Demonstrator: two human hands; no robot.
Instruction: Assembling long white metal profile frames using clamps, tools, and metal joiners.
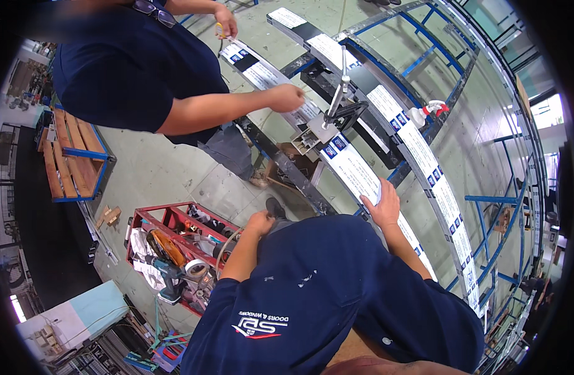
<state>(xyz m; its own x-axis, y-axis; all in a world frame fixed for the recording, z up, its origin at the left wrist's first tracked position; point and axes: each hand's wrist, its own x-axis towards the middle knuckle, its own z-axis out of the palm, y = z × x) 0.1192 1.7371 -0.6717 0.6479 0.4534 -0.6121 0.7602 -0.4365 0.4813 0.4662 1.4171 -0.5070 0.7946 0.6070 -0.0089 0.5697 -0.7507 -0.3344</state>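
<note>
My right hand (385, 203) lies flat on a long profile (356, 172) wrapped in white protective film, its fingers stretched and thumb apart. Low beside my left thigh is my left hand (260, 222), its fingers curled in; whatever they may hold is hidden. A metal fixture with a long lever handle (338, 97) sits across the profile, ahead of my right hand. Opposite me, a co-worker's hand (287, 98) hovers over the same profile near that fixture. The co-worker's other hand (226, 24) holds a small yellow item at the profile's far end.
A second film-wrapped profile (418, 147) curves alongside, on a dark and blue metal rack (287, 169). A spray bottle with a red trigger (434, 109) stands by it. Left of me is a red tool cart (159, 212) holding a cordless drill (167, 275). Farther left stands a wooden-slatted trolley (80, 153).
</note>
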